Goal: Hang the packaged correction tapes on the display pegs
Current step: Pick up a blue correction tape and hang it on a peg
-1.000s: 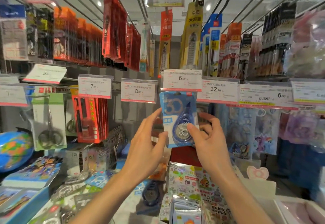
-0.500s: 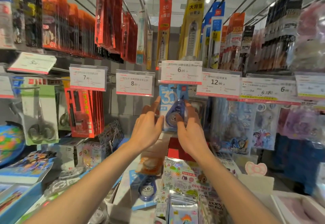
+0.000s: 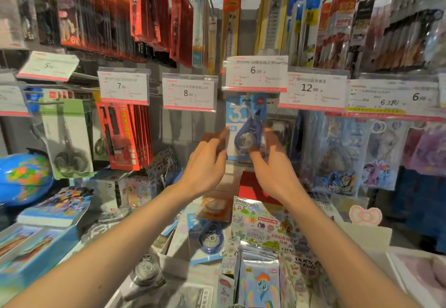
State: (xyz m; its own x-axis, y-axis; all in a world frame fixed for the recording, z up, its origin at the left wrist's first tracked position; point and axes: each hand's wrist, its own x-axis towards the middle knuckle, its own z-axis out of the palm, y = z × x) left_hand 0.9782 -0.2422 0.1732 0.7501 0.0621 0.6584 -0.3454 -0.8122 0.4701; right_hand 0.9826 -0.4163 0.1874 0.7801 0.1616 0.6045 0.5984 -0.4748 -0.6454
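Price tag (image 3: 255, 73) above the correction tape pack (image 3: 237, 124) reads 6.00, neighbouring tags (image 3: 189, 94) 8.00, (image 3: 312, 88) 12.90, pack numeral probably 30

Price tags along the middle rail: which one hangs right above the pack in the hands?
The 6.00 tag. The blue tape pack that both hands reach for sits directly under it; the 8.00 tag and 12.90 tag flank it.

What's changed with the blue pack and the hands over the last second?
The blue correction tape pack went up and back to sit under the 6.00 price tag, seemingly on its peg. The left hand let go of it and is open beside it; the right hand is at its lower right edge. The packs on the counter below stayed put.
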